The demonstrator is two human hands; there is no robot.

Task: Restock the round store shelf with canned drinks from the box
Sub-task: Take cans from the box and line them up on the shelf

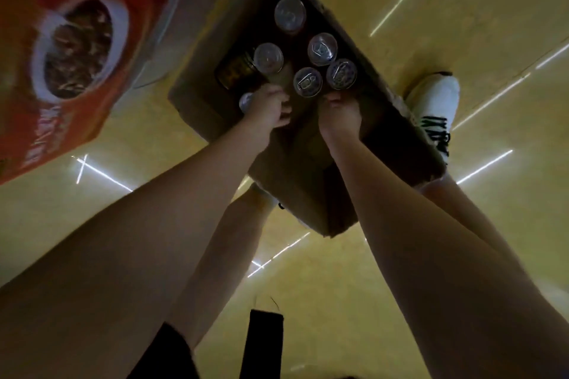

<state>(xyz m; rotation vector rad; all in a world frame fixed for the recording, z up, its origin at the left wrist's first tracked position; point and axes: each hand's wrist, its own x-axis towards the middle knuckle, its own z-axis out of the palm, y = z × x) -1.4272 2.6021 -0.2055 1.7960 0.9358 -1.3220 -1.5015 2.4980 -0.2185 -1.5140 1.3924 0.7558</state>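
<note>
An open cardboard box [197,80] stands on the yellow floor between my feet. Inside it stand several cans with silver tops, such as one at the far end [290,14] and one in the middle [308,82]. A dark can [234,71] lies on its side at the left. My left hand [268,109] reaches into the box and is closed around a can [245,101] whose silver top shows beside the fingers. My right hand [340,115] is also inside the box, fingers curled downward just short of two upright cans; what is under it is hidden.
A large orange package [61,49] with a picture of a bowl fills the upper left, close to the box. My white shoe [434,101] with black laces stands against the box's right side. The glossy floor reflects ceiling lights.
</note>
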